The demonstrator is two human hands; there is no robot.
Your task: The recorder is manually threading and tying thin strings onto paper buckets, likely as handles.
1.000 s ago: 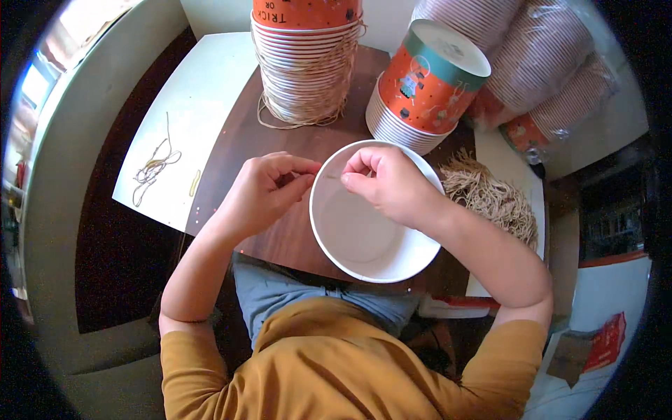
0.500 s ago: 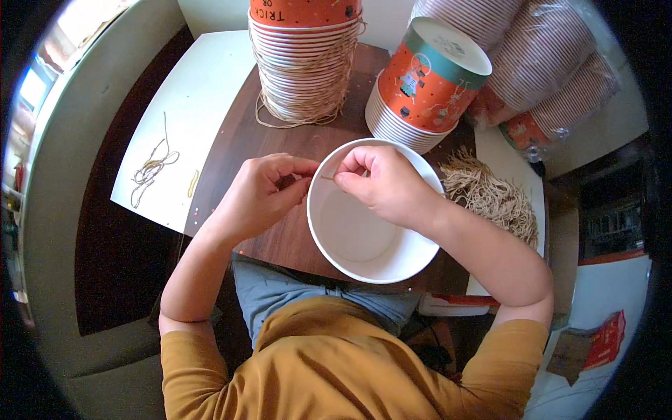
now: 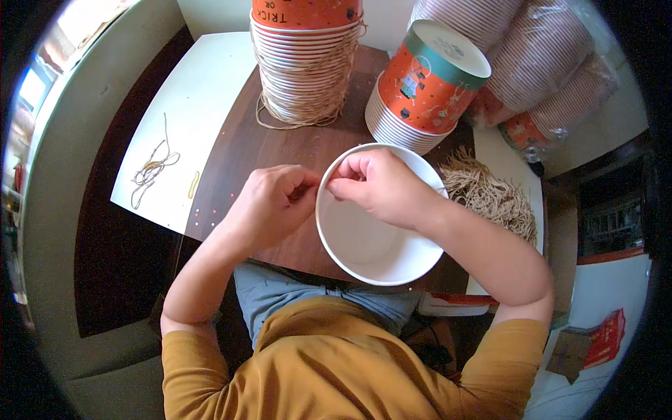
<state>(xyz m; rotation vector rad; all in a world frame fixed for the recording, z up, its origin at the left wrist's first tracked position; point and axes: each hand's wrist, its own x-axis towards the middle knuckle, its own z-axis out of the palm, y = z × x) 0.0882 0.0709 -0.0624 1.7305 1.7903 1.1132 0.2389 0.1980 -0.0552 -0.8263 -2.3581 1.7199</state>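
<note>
In the head view, the bucket [image 3: 413, 255] is at the table's near edge, mouth facing up, with the left hand [image 3: 280, 206] bent at the outside of its left rim and the right hand [image 3: 374, 185] reaching inside near that same rim. Both hands have thumb and fingers drawn close together, but whether either grips anything cannot be told. Beyond on the table [image 3: 238, 154] are a tall bucket stack [image 3: 304, 80] wound with cords and a shorter stack [image 3: 427, 91], with a cord bundle [image 3: 493, 199] to the right.
</note>
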